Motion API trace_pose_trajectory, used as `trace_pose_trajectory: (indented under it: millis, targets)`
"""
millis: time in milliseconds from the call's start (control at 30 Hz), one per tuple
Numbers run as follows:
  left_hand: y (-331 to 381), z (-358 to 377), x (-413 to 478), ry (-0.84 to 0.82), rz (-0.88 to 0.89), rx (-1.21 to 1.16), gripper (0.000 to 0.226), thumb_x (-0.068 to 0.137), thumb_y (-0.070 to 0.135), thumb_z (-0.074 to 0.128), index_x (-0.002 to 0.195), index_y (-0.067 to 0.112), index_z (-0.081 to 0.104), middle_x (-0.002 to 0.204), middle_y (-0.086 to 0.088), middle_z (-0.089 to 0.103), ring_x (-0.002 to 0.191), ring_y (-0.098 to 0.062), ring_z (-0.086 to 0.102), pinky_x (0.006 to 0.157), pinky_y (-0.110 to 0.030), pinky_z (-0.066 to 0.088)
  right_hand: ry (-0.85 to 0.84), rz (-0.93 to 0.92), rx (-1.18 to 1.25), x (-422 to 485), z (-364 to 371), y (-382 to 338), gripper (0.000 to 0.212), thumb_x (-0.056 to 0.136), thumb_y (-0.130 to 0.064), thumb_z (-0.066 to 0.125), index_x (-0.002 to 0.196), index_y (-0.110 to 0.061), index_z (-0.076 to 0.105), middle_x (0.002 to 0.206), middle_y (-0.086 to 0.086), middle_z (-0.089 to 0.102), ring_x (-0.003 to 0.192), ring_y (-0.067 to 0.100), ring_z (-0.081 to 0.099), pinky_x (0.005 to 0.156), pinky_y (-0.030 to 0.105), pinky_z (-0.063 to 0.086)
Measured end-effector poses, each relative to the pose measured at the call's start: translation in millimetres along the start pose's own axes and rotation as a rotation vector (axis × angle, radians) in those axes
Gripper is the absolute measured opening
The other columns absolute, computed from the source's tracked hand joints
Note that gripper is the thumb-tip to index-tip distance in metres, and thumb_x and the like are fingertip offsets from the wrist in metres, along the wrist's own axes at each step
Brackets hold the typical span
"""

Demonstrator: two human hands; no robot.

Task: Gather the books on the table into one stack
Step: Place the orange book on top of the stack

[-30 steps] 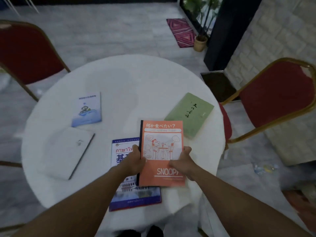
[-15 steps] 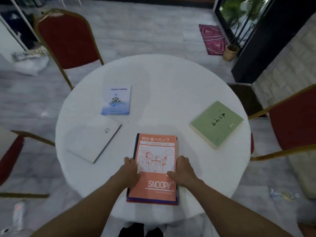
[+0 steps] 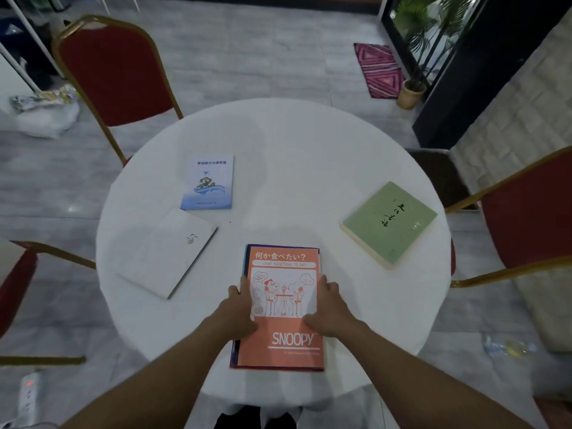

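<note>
An orange Snoopy book (image 3: 283,264) lies flat on a dark blue book (image 3: 235,351) at the near edge of the round white table (image 3: 294,144); only a thin strip of the blue one shows. My left hand (image 3: 240,311) grips the orange book's left edge and my right hand (image 3: 328,308) its right edge, thumbs on the cover. A green book (image 3: 388,222) lies apart at the right. A white book (image 3: 168,252) lies at the left, and a light blue booklet (image 3: 209,182) just beyond it.
Red chairs with gold frames stand at the far left (image 3: 114,66), the right (image 3: 526,212) and the near left (image 3: 15,289). A potted plant (image 3: 411,94) and a pink rug (image 3: 379,69) are on the floor beyond. A power strip (image 3: 29,394) lies at the lower left.
The orange book, held offset over the blue book a second ago, now lies squarely on it. Both hands stay at its sides. My view has swung left.
</note>
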State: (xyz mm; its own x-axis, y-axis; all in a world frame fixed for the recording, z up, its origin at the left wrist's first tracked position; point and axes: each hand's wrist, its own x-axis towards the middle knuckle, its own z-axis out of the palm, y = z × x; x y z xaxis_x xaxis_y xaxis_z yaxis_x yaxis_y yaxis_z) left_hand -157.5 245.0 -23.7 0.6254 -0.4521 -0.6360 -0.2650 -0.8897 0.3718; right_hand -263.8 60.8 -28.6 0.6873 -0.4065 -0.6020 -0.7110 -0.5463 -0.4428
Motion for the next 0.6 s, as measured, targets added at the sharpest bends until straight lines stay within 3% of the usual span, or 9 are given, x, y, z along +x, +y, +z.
trace_pose_trajectory:
  millis: [100,200,600]
  targets:
    - [1,-4,0,-0.013,0.073,-0.015,0.111,0.083,0.03,0.071,0.153,0.028,-0.015,0.157,-0.009,0.013,0.132,-0.03,0.048,0.095,-0.038,0.055,0.011,-0.088,-0.041,-3,2,-1,0.118,0.079,-0.039,0.077,0.158,-0.019,-0.01,0.165,0.004,0.0,0.15,0.029,0.018,0.116,0.043,0.034]
    - [-2,-4,2,-0.025,0.061,0.048,0.111,0.084,0.031,0.071,0.154,0.025,-0.014,0.159,-0.007,0.008,0.133,-0.027,0.047,0.092,-0.033,0.055,-0.07,-0.091,-0.18,-1,7,1,0.124,0.078,-0.049,0.075,0.157,-0.022,-0.017,0.166,0.0,-0.024,0.155,0.03,-0.001,0.121,0.046,0.024]
    - [-4,-1,10,-0.05,0.025,0.101,0.114,0.083,0.034,0.072,0.154,0.026,-0.017,0.16,-0.006,0.006,0.135,-0.028,0.046,0.091,-0.033,0.055,-0.114,-0.073,-0.264,7,7,-5,0.124,0.081,-0.047,0.075,0.157,-0.02,-0.019,0.164,0.003,-0.03,0.154,0.034,-0.001,0.119,0.049,0.027]
